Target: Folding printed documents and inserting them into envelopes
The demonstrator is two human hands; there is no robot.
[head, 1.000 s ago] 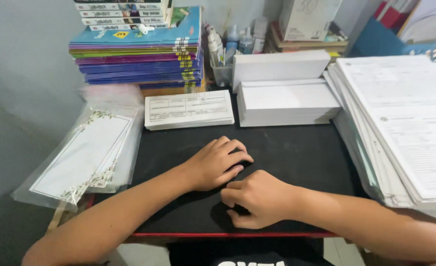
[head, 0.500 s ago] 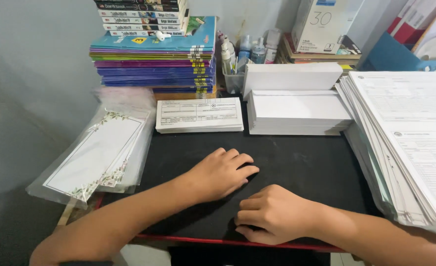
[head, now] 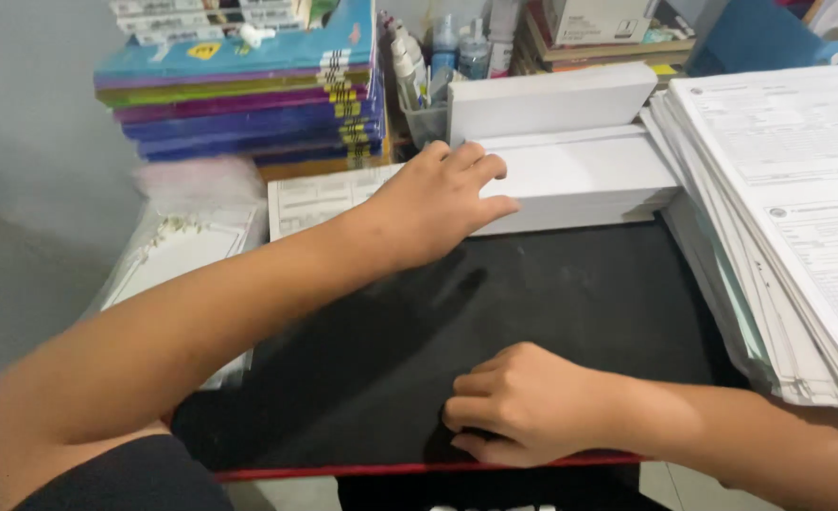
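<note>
- The stack of white envelopes lies flat at the back of the worktop, with a second white stack standing on edge just behind it.
- The left hand reaches over the front left corner of the envelope stack, fingers spread and stretched out, thumb on the near edge; whether it grips anything cannot be told.
- Under the left wrist lies a pile of printed slips, just beside the envelopes on their left.
- The right hand rests on the black worktop near its red front edge, fingers curled under into a loose fist, holding nothing that shows.
- To the right, a tall heap of printed forms leans along the worktop's side.
- At the far left sits a clear bag of bordered cards.
- Behind that, a pile of coloured books stands against the wall.
- Small bottles in a clear tub stand between the books and the upright stack.
</note>
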